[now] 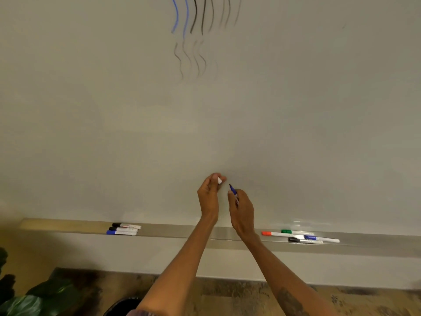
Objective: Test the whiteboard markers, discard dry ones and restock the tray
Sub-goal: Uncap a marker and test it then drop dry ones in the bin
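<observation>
**A:** Status? Where's the marker?

**B:** The blue marker (pixel 232 190) is in my right hand (pixel 242 210), with the fingers curled round the lower barrel. It's uncapped and the nib sticks out past the fingertips.

**A:** Axis?

**B:** The long axis runs up and left from the right hand, nib end leading. It's aimed at my left hand (pixel 209 192), which sits just up-left of the nib, close but not touching.

**A:** What's the left hand doing?

**B:** It's pinching a small white piece (pixel 219 180) between thumb and fingertips. That's probably the cap, but it's too small for me to be sure.

**A:** Board contact?

**B:** The whiteboard (pixel 296 110) is right behind both hands. I can't tell whether the nib is touching it. The test squiggles (pixel 196 19) are far above the hands.

**A:** Next move?

**B:** My guess is either a stroke on the board or a recap. For a recap, the left hand is the nearer one and the gap is short along the marker's own axis, so I'd line up the piece's opening with the nib.

**A:** Tray?

**B:** The tray (pixel 173 231) is below both wrists. One marker group (pixel 124 229) lies well left of the left hand, and another (pixel 300 236) lies down-right of the right hand.
</observation>
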